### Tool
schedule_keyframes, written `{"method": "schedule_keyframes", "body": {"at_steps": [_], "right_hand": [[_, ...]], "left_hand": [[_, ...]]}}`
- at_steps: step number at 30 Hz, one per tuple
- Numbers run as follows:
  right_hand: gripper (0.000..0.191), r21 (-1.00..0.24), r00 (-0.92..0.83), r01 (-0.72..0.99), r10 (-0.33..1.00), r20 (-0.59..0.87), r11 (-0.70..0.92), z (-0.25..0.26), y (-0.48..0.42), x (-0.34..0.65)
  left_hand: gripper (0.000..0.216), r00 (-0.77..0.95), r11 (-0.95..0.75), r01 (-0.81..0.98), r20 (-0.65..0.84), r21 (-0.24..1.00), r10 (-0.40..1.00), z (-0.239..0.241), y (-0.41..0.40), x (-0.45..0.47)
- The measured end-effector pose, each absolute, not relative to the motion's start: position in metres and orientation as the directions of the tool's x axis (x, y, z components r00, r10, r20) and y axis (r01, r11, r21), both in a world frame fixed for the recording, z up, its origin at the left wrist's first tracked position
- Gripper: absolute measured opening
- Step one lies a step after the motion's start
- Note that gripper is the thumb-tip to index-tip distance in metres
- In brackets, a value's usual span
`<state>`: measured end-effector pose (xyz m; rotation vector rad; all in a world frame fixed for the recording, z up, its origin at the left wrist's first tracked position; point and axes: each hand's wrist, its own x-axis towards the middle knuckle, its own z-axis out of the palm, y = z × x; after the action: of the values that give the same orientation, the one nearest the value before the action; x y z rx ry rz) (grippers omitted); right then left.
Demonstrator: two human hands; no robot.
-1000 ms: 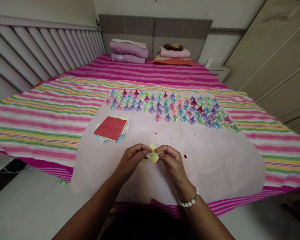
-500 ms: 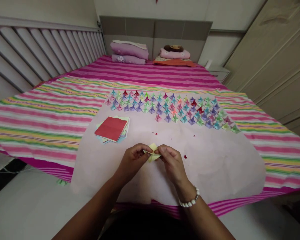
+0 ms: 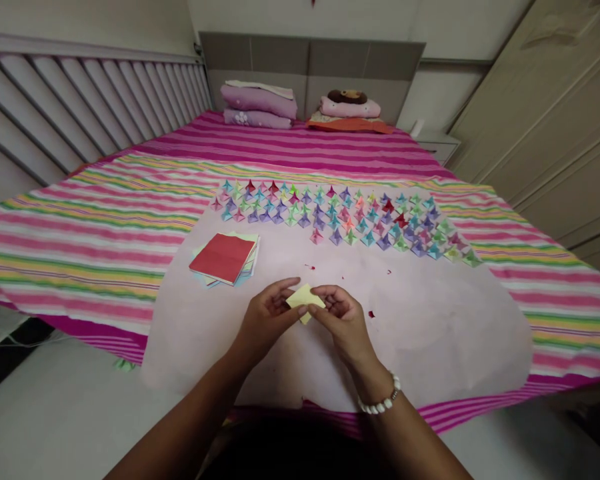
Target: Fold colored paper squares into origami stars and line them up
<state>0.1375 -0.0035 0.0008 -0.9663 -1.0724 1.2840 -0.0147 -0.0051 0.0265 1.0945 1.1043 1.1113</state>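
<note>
A small folded piece of yellow paper (image 3: 305,297) is held up between my two hands, above the pale sheet (image 3: 430,333). My left hand (image 3: 270,310) pinches its left side, thumb on the near face. From the right, my right hand (image 3: 341,313) grips it with thumb and fingers; a white bead bracelet circles that wrist. The two thumb tips nearly meet on the paper's lower part. Left of the hands lies a stack of square papers (image 3: 223,258), red on top. Beyond them stand rows of small folded paper pieces (image 3: 367,237) in many colours.
Small red scraps (image 3: 371,314) lie on the sheet. Under it spreads a striped bedcover (image 3: 95,247). Folded purple bedding (image 3: 259,107) and a pink pile (image 3: 350,108) rest by the headboard (image 3: 280,57). A slatted rail (image 3: 95,100) runs along the left.
The yellow paper has gone from partly opened flaps to a flat diamond facing me. My fingers have shifted, with both thumbs now on its lower part.
</note>
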Motion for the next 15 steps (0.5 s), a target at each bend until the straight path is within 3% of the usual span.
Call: {"method": "schedule_keyframes", "body": {"at_steps": [3, 15], "right_hand": [[0.033, -0.963, -0.034, -0.263, 0.997, 0.065, 0.053, 0.0031, -0.0038, 0.1364], [0.034, -0.926, 0.061, -0.367, 0.996, 0.068, 0.086, -0.0035, -0.0005, 0.1363]], "left_hand": [[0.063, 0.070, 0.149, -0.145, -0.140, 0.978, 0.988, 0.0254, -0.0037, -0.0117], [0.059, 0.070, 0.169, -0.331, -0.155, 0.928, 0.985, 0.0185, -0.0004, -0.0116]]}}
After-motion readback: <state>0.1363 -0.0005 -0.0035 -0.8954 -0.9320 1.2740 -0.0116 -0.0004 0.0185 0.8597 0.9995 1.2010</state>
